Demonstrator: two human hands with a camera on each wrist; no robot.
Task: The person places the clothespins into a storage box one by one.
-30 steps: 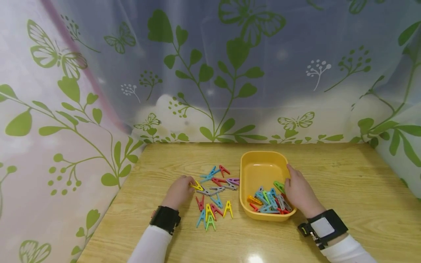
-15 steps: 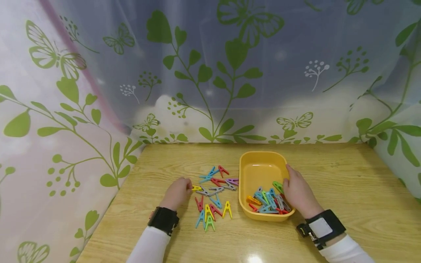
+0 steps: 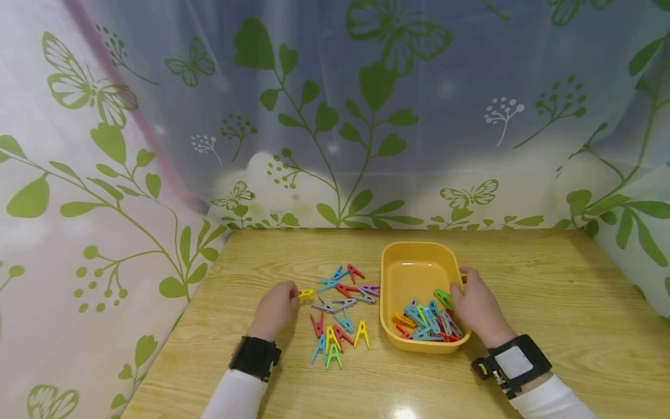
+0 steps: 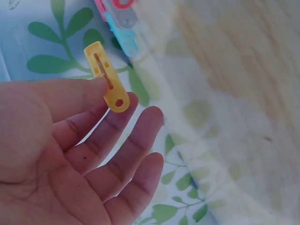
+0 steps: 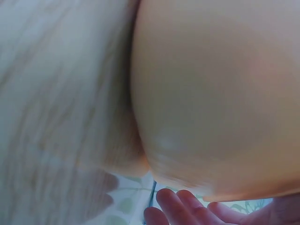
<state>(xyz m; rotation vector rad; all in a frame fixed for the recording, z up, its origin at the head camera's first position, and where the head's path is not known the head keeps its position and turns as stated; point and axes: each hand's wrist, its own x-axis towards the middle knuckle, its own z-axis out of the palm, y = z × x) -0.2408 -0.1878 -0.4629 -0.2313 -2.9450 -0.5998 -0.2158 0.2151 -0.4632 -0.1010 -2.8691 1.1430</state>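
In the head view my left hand (image 3: 274, 309) pinches a yellow clothespin (image 3: 306, 294) at the left side of the loose clothespins. The left wrist view shows this clothespin (image 4: 111, 86) between thumb and index finger, while the other fingers (image 4: 145, 129) are loosely bent. A yellow plastic basin (image 3: 413, 273) stands to the right, and my right hand (image 3: 478, 308) grips its right rim, thumb at the inside. Up close, the basin's outer wall (image 5: 211, 93) fills much of the right wrist view, with fingertips (image 5: 171, 201) below it.
Several clothespins lie scattered on the wooden table (image 3: 565, 302) between my hands, among them a purple one (image 3: 370, 289) close to the basin and a green one (image 3: 334, 356) nearest me. More clothespins (image 3: 431, 317) are heaped in the basin's near end. A patterned curtain (image 3: 335, 116) borders the table.
My left hand has drawn the yellow clothespin left, away from the grey one beside it. The fingers of my right hand have shifted slightly on the rim; the basin stays put.
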